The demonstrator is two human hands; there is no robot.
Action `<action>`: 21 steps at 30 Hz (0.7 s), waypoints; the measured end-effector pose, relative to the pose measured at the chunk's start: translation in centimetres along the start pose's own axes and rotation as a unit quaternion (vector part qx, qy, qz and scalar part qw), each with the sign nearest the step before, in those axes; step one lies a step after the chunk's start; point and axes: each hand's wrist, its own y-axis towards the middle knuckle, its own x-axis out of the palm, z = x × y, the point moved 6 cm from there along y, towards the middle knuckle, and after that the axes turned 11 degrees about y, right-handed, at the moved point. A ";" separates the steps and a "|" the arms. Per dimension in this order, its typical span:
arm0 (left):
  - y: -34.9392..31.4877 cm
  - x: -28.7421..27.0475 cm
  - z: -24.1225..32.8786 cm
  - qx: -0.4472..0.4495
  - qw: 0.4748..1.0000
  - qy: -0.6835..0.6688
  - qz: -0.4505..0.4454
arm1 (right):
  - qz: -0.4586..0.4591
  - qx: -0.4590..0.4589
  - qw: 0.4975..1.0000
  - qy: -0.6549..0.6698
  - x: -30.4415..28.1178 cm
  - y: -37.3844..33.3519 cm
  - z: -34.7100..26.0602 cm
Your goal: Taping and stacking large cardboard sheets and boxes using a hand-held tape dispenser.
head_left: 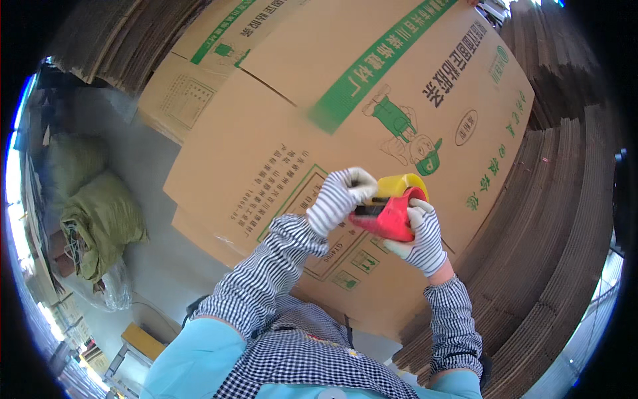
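My right hand [423, 239], in a white glove with grey stripes, grips a red tape dispenser [393, 221] at its right side. A roll of yellow tape [403, 183] sits in the dispenser. At the dispenser's left end, my left hand [340, 198], gloved the same way, has its fingers curled closed by the dark front part. What those fingertips pinch, if anything, is hidden and slightly blurred. Below both hands lies a large flat cardboard box [266, 120] with green and black print, on top of similar sheets.
Stacks of folded brown cardboard [558, 199] rise along the right side, and another stack [126, 40] stands at the far left. Olive woven sacks [106, 213] and a clear plastic bag [113, 289] rest on the grey floor [159, 246] at the left.
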 end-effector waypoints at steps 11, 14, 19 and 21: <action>11.5 -17.8 -2.7 -0.082 0.713 0.642 0.269 | -0.208 0.557 0.798 0.097 2.9 1.6 14.4; 8.5 -18.5 0.8 -0.024 0.619 0.680 0.393 | -0.234 0.568 0.786 0.074 2.8 1.0 16.6; 10.3 -17.7 -2.9 0.082 0.938 -0.315 0.119 | -0.255 0.582 0.769 0.068 3.5 3.6 14.7; 12.2 -14.5 -7.4 0.034 0.916 -0.358 0.178 | -0.256 0.583 0.761 0.121 4.9 3.7 15.2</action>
